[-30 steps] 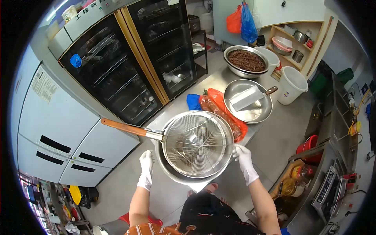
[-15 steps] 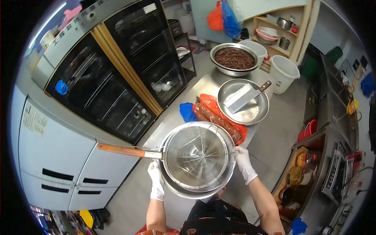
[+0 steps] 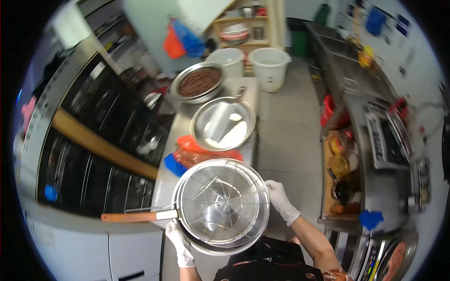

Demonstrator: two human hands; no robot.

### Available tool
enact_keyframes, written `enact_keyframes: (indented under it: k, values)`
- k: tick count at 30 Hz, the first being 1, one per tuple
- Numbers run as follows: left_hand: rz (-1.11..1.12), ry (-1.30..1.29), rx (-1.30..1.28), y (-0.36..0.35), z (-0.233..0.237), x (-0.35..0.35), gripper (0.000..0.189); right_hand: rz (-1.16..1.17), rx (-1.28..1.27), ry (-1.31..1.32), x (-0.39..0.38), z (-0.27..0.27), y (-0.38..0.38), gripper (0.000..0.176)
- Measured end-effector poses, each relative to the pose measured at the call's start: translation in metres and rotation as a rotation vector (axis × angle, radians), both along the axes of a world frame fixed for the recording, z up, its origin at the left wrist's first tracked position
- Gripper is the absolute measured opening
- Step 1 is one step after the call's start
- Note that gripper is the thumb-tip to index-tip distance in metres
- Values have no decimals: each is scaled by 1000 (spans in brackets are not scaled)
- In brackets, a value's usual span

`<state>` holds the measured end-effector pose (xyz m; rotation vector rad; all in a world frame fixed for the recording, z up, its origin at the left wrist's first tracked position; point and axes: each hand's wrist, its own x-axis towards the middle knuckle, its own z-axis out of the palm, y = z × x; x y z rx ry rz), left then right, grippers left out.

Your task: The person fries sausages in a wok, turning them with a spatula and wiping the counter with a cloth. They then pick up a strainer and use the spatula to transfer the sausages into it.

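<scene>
Both hands wear white gloves. My left hand is closed on the near left rim of a wide metal basin, under the strainer's handle. On the opposite side, my right hand grips the basin's right rim; its fingertips are partly hidden. A round wire-mesh strainer lies across the basin, its wooden handle sticking out to the left. Just beyond the basin, a red plastic bag with brownish contents and a blue bag rest on the metal table.
Farther along the table are a shallow metal bowl with a cleaver across it and a bowl of dark red strips. White buckets stand behind. A glass-door cabinet is left; a steel counter is right.
My view has turned to the right, so the cabinet and table appear farther left. My hands still hold the basin with the strainer on top.
</scene>
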<state>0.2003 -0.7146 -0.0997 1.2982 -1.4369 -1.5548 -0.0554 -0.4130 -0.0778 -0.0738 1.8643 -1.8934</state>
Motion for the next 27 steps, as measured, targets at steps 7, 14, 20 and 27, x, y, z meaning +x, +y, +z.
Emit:
enact_keyframes:
  k: [7, 14, 20, 27]
  values:
    - [-300, 105, 106, 86, 101, -23, 26, -248, 88, 129, 71, 95, 147, 13]
    - [-648, 130, 55, 193, 118, -88, 23, -515, 113, 81, 114, 156, 315, 12]
    - [-862, 140, 201, 385, 114, -183, 23, -828, 161, 22, 114, 136, 464, 12]
    - [-979, 165, 163, 558, 119, -221, 27, -988, 63, -45, 129, 161, 623, 8]
